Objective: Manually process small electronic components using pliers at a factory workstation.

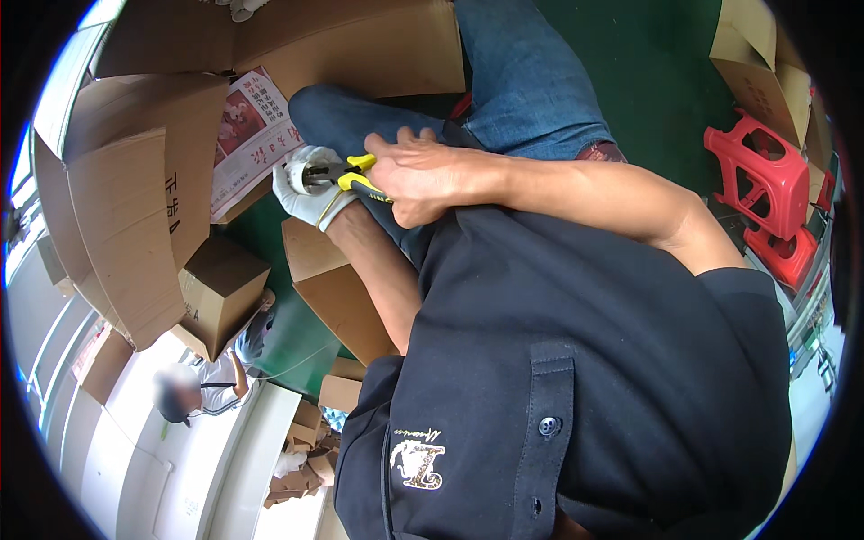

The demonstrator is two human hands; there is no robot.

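My left hand (306, 196), in a white glove with a yellow cuff edge, is closed around a small white round piece (315, 158). The exact kind of that piece cannot be made out. My bare right hand (418, 175) grips pliers (358, 178) with yellow and dark handles. Their dark metal jaws reach to the white piece and overlap its opening. Whether the jaws pinch it does not show clearly. Both hands meet beside my bent knee in blue jeans (360, 112).
A large open cardboard box (351, 45) lies beyond my knees, with a printed newspaper sheet (256, 135) by its flaps. Smaller cartons (225, 279) stand at left. Red plastic stools (765, 175) are at right on the green floor (643, 81). Another person (216, 382) works at lower left.
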